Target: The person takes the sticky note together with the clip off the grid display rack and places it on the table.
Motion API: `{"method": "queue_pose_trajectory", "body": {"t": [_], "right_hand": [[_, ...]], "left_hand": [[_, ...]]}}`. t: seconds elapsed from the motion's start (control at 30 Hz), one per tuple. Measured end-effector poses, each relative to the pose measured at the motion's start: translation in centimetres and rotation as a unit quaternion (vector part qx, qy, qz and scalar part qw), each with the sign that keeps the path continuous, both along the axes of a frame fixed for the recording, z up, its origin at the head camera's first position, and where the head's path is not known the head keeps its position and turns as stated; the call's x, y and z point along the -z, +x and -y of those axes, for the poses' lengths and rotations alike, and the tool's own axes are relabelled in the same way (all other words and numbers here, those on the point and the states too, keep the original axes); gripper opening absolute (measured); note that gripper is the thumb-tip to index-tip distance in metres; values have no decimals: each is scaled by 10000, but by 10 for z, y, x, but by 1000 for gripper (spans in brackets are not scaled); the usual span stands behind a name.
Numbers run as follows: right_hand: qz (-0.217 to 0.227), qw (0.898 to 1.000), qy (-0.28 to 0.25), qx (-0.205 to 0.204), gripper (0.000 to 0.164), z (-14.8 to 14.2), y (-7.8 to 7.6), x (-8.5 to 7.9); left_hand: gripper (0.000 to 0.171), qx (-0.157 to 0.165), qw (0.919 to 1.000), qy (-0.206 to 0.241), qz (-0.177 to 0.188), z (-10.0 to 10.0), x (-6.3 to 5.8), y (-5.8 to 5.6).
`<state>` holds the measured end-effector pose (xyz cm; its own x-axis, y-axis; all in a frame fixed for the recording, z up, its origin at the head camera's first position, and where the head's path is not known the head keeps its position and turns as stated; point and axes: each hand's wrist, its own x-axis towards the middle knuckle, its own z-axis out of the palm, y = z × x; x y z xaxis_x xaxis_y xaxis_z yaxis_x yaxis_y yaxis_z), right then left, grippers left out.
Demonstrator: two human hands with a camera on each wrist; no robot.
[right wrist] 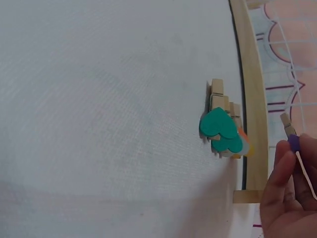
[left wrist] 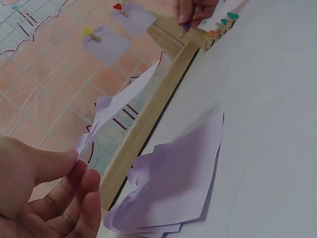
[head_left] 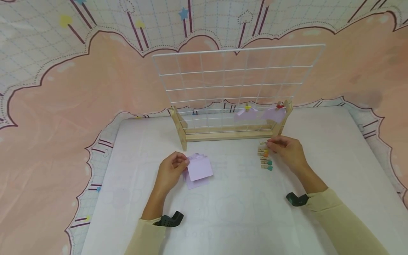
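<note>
Between thumb and fingertips, my left hand (head_left: pixel 170 170) pinches a lilac paper card (head_left: pixel 200 168) by its crinkled edge. Below it, a small stack of similar lilac cards (left wrist: pixel 185 173) lies on the white tabletop. My right hand (head_left: pixel 289 153) pinches a small wooden clothespin (right wrist: pixel 288 127) with a purple decoration, just above the table near the rack's right end. Beside that hand, a row of several clothespins (head_left: pixel 265 160) lies on the table; the nearest ones bear green hearts (right wrist: pixel 219 123). The clothespin's lower part is hidden by my fingers.
A white wire grid (head_left: pixel 271 48) leans back in a wooden stand (head_left: pixel 229 135) at the table's far side. Two lilac cards hang low on its right, one from a yellow-topped clip (head_left: pixel 247 107), the other from a red-topped clip (head_left: pixel 280 105). Patterned cloth (head_left: pixel 127 81) stands behind.
</note>
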<state>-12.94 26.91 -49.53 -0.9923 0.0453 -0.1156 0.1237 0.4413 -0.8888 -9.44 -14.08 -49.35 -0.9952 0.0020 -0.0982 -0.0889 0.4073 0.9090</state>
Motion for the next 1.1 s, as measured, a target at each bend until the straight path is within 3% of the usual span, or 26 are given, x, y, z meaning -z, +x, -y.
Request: {"method": "queue_pose_trajectory", "body": {"t": [0.3, 0.77, 1.1], "right_hand": [[308, 9987, 373, 173, 33, 0, -1, 5], [205, 9980, 580, 140, 23, 3, -7, 14], [176, 9975, 673, 98, 22, 8, -11, 19]], "left_hand": [[8, 115, 9993, -331, 87, 6, 7, 4], [6, 563, 9958, -672, 257, 13, 17, 12], [5, 694, 9933, -845, 366, 15, 21, 15]]}}
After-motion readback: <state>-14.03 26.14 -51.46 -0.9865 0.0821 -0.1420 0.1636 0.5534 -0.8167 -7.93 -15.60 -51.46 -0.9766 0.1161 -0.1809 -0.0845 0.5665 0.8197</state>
